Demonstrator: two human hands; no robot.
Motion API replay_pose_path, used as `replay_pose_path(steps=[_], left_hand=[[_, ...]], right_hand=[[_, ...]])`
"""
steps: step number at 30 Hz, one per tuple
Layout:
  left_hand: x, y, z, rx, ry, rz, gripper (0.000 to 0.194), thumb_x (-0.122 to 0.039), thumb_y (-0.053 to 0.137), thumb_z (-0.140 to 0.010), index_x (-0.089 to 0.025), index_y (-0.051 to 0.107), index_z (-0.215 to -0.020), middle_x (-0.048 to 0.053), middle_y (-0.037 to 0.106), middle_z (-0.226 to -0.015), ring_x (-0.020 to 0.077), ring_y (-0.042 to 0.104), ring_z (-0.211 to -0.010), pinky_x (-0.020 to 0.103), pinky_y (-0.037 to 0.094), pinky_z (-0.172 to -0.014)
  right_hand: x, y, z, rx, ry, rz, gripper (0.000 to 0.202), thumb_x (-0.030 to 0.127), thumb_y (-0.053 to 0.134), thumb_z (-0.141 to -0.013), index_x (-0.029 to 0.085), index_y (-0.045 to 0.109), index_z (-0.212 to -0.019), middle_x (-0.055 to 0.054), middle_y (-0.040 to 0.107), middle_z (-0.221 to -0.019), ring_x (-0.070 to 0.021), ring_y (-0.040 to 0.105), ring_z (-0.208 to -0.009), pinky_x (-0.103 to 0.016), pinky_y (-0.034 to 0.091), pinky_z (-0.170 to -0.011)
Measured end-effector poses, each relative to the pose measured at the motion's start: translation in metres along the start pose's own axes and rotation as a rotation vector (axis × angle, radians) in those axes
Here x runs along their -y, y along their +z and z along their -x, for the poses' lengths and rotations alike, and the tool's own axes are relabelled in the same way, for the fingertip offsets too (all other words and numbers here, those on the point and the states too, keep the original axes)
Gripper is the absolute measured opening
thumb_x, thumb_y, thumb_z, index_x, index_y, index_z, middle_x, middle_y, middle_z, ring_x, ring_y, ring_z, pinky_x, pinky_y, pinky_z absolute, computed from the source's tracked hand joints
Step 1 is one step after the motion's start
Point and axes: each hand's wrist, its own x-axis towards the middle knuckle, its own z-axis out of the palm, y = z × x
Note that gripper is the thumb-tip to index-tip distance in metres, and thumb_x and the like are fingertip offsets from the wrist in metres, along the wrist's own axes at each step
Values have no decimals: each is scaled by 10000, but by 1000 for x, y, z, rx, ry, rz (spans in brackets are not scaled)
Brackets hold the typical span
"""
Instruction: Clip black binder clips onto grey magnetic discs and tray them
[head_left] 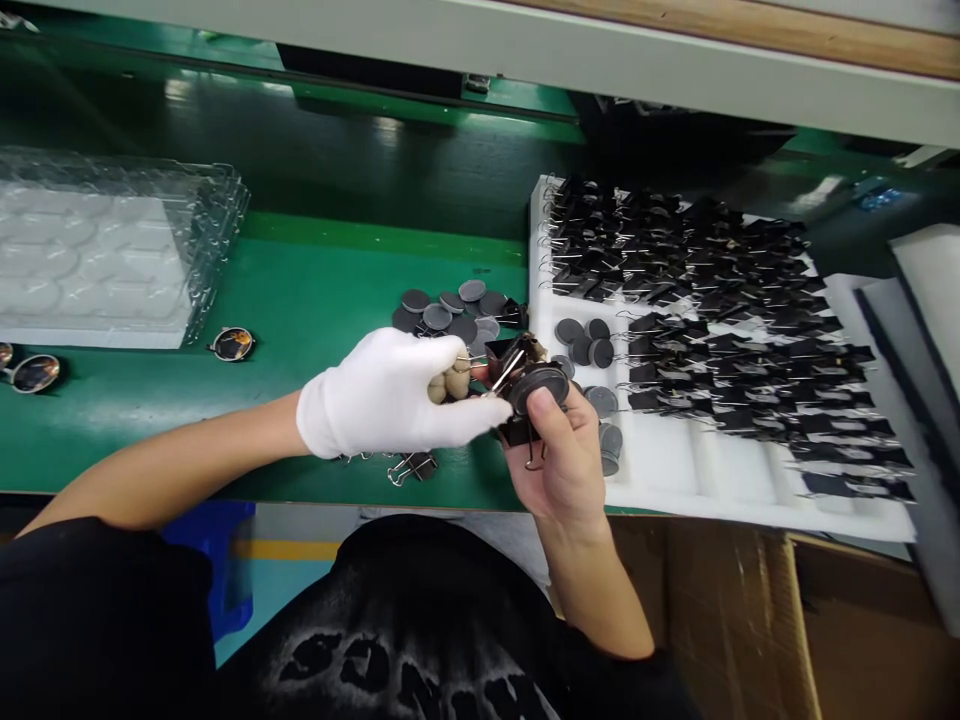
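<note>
My left hand [397,390], in a white glove with tan covering at some fingertips, presses on the silver wire handles of a large black binder clip [504,358]. Bare, my right hand [562,450] is closed around the clip's lower part, its thumb on a round black disc [541,385] at the clip. Fingers and wires hide where disc and clip meet. Just beyond my hands lies a loose group of grey and black discs [436,316]. Another black binder clip [412,466] rests near the table's front edge, below my left hand.
At right, a white foam tray [675,455] holds rows of black binder clips [675,245] and several discs [581,345]. Clear plastic trays [97,250] stand at left, near dark round lenses [234,344]. A shelf edge [480,40] crosses above; cardboard boxes [731,600] sit below the green table [322,290].
</note>
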Motion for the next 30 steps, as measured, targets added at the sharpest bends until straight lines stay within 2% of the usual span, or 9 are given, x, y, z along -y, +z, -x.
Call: replay_pose_path(steps=[3,6,8,10,13,16,22,25,30], left_hand=[[3,0,-2,-22,-13,-67,391,-476,512,-850,-218,368,-593,-62,403,-460,74,287,-429,242,267,-482],[6,-6,-8,38,-51,-75,366,-464,469,-853,-212,397,-597,-57,391,-476,77,299,-445,244,283,-502],[7,-10,-10,115,-71,-21,380,-478,465,-856,-207,405,-596,-58,378,-483,75,304,-455,238,288,-505],[6,-11,-10,202,-76,63,385,-469,472,-862,-203,406,-593,-62,380,-483,69,310,-461,228,290,-499],[1,-9,-6,297,-84,171,386,-446,492,-867,-200,398,-584,-65,403,-459,60,337,-448,212,302,-488],[-2,-4,0,369,-107,223,400,-460,498,-878,-201,412,-586,-57,465,-439,62,423,-418,199,332,-470],[-4,2,7,518,-193,298,427,-516,498,-918,-199,481,-633,-49,561,-485,79,549,-395,181,378,-432],[-4,6,8,506,-153,268,426,-503,507,-922,-201,464,-624,-54,518,-464,76,516,-391,190,335,-426],[-2,10,14,380,-12,195,458,-455,541,-923,-203,355,-588,-82,360,-414,53,303,-384,235,228,-450]], right_hand=[[1,0,2,8,-25,19,298,533,772,-834,273,733,-976,-61,779,-1091,-282,727,-1071,-465,611,-940],[13,-13,0,-20,-58,121,321,511,777,-842,271,736,-1051,-72,741,-1195,-258,730,-993,-401,644,-765],[29,-29,-7,10,-62,264,279,482,782,-849,261,749,-1017,-57,758,-1034,-204,711,-783,-329,601,-586],[48,-46,-16,96,-66,447,202,421,805,-842,246,771,-937,-22,738,-823,-156,653,-636,-279,541,-508],[77,-64,-31,216,-102,709,163,338,852,-793,229,795,-901,-14,754,-801,-155,679,-667,-265,561,-562],[96,-70,-45,393,-73,869,170,344,852,-790,217,806,-894,-23,775,-814,-167,706,-686,-275,579,-605],[106,-61,-63,726,-21,955,179,375,814,-831,229,824,-934,-31,803,-874,-185,749,-772,-295,605,-721],[109,-57,-68,821,-46,1004,183,358,805,-839,225,834,-962,-31,813,-884,-191,755,-766,-296,602,-716],[110,-55,-70,934,-103,1063,228,365,795,-857,193,835,-1001,-41,824,-884,-168,746,-698,-266,553,-612]])
